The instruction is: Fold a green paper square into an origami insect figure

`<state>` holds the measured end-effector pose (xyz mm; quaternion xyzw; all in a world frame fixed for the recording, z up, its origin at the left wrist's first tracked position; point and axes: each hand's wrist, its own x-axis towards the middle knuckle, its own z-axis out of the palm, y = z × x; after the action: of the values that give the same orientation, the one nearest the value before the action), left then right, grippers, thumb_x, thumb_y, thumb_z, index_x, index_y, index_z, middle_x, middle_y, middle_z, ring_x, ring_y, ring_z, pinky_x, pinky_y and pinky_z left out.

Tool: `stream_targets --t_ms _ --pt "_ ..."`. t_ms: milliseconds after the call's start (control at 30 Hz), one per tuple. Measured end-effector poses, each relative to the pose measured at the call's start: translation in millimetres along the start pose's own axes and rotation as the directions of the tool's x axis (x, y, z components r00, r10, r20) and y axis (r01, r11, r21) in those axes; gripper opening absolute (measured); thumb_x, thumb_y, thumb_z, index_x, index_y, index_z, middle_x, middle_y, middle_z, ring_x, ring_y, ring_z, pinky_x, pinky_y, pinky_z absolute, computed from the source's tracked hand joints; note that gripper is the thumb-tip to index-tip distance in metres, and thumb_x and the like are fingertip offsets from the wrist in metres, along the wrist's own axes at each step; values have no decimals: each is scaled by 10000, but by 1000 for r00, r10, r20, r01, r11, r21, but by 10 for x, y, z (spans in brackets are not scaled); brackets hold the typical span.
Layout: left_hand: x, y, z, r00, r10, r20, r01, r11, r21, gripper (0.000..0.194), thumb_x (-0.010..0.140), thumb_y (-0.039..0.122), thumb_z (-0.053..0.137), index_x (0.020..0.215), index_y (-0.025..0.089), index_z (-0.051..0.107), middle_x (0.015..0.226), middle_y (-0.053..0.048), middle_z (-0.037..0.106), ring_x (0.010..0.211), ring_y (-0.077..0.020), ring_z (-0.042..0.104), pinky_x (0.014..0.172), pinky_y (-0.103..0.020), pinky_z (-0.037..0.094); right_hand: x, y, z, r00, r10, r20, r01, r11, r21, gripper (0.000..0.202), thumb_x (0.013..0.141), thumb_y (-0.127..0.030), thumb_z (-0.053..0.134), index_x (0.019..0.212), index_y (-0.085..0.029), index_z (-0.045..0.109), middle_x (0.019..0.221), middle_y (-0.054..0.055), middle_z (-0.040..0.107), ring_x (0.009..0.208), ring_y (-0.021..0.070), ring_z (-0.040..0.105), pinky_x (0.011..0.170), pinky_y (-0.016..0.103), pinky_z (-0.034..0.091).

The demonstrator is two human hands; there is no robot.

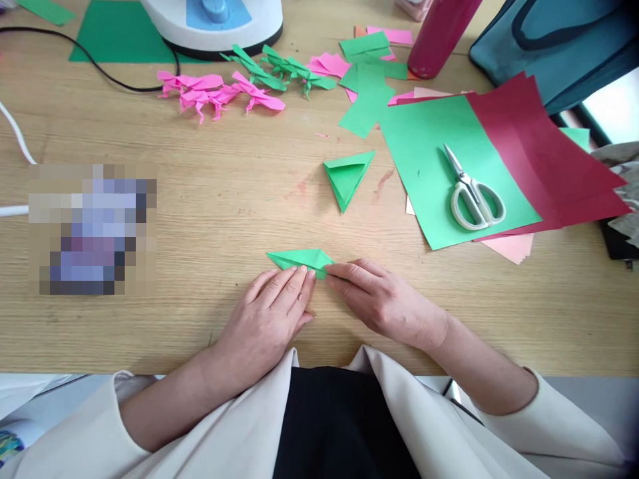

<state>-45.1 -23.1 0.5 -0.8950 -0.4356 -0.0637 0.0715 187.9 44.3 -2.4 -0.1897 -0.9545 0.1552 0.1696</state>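
The left hand [269, 322], fingers side by side, presses the near edge of the folded green paper [305, 257] on the table [210, 219]; the right hand [387, 299] pinches its right end (seemingly setting a crease). Sharpening that fold calls for even pressure.
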Motion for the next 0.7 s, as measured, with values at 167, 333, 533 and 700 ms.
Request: stream_targets --t_ms 167,333,533,700 --pt "31 2 -6 1000 -5 -7 6 1000 24 362 1028 256 496 1312 73 626 1279 -134 702 1169 -273 634 1035 -452 441 -12 -19 -32 1000 5 8 -4 1000 -30 236 1006 -78 413 1106 -52 625 1235 202 601 1015 248 580 885 407 592" --pt "51 48 -38 1000 -9 12 9 999 32 378 1008 268 550 1305 48 628 1304 -121 690 1178 -268 611 1000 -428 452 -16 -23 -63 1000 -28 -2 28 995 -101 213 998 -79 430 1037 -84 640 1131 173 637 908 238 573 786 394 580" --pt "50 43 -12 1000 3 -2 -3 1000 -6 414 1016 270 526 1342 24 594 1246 -141 711 1104 -269 632 1004 -437 450 -33 -1 -121 999 8 -37 -13 990 -141 222 982 -86 481 834 -130 641 986 131 662 799 207 547 711 366 513" --pt "71 15 -3 1000 22 8 -22 999 -24 391 1017 274 525 1328 50 606 1250 -130 713 1102 -266 640 1004 -439 452 -46 42 -189 1000 -26 -15 23 986 -167 227 993 -168 517 812 -142 652 903 112 664 768 200 554 678 362 466"
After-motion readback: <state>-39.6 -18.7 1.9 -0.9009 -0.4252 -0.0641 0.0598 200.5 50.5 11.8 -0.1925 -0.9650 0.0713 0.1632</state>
